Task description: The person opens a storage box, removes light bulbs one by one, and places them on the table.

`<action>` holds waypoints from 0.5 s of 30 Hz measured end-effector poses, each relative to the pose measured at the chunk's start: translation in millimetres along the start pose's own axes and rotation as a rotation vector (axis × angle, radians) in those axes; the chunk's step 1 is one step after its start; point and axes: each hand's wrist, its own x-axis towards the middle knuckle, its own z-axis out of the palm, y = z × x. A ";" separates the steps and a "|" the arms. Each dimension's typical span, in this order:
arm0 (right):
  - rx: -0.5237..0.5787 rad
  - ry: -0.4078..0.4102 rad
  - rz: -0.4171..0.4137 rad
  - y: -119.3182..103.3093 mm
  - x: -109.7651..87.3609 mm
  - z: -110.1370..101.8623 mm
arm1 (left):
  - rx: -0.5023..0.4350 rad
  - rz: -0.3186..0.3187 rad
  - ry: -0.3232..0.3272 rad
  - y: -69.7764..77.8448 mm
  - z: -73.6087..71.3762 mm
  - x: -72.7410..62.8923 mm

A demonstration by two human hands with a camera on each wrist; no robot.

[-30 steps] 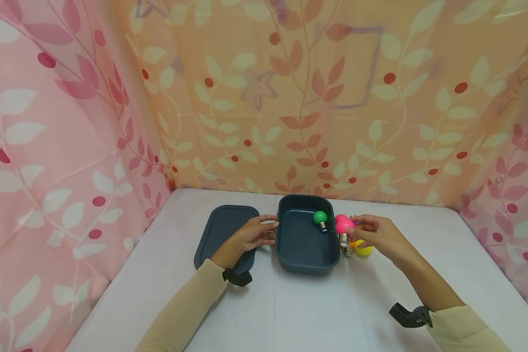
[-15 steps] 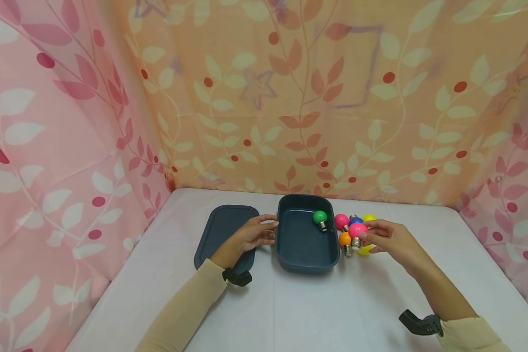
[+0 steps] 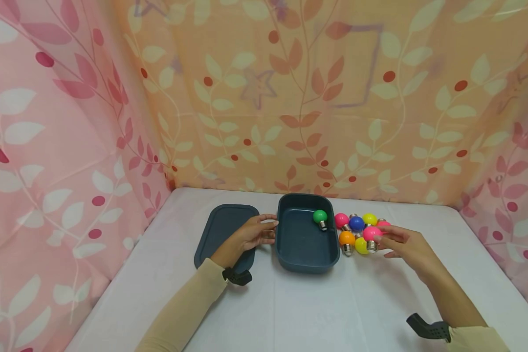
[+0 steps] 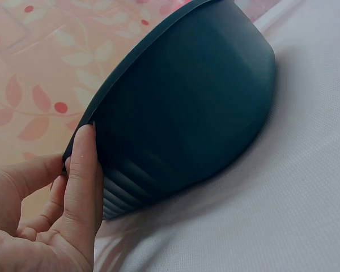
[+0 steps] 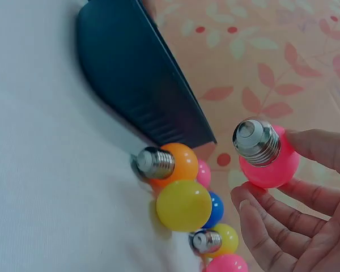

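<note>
In the head view my left hand (image 3: pixel 254 233) lies at the left side of a dark blue box (image 3: pixel 308 268), its thumb and fingertips touching the rim. The left wrist view shows the thumb against the box's outer wall (image 4: pixel 181 96), just under the lip. A green light bulb (image 3: pixel 319 216) is inside the box near its right wall. My right hand (image 3: pixel 407 244) pinches a pink light bulb (image 5: pixel 272 167) by its round part, with the metal screw base (image 5: pixel 252 141) exposed. This bulb is held over loose bulbs right of the box.
Those loose bulbs include an orange bulb (image 3: pixel 346 238), a blue bulb (image 3: pixel 356 223), yellow bulbs (image 3: pixel 369 219) and pink bulbs (image 3: pixel 341 220), bunched on the white tabletop (image 3: pixel 308 313). A flat dark lid (image 3: pixel 229 220) lies left of the box, partly under my left forearm.
My right hand has moved right, away from the box, with the pink light bulb in its fingers. Bulbs it covered now show. The left hand and box stay in place.
</note>
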 end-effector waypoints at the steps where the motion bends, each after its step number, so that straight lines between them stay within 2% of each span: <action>1: 0.000 0.005 0.005 3.0 0.6 -1.0 | -0.001 0.001 0.000 0.2 0.1 0.0; 7: 0.005 0.019 0.030 16.8 3.4 -6.6 | -0.012 0.001 0.000 0.1 1.1 -1.0; 15: -0.003 0.007 0.056 24.5 7.8 -11.8 | -0.019 0.005 -0.004 1.5 1.1 -1.8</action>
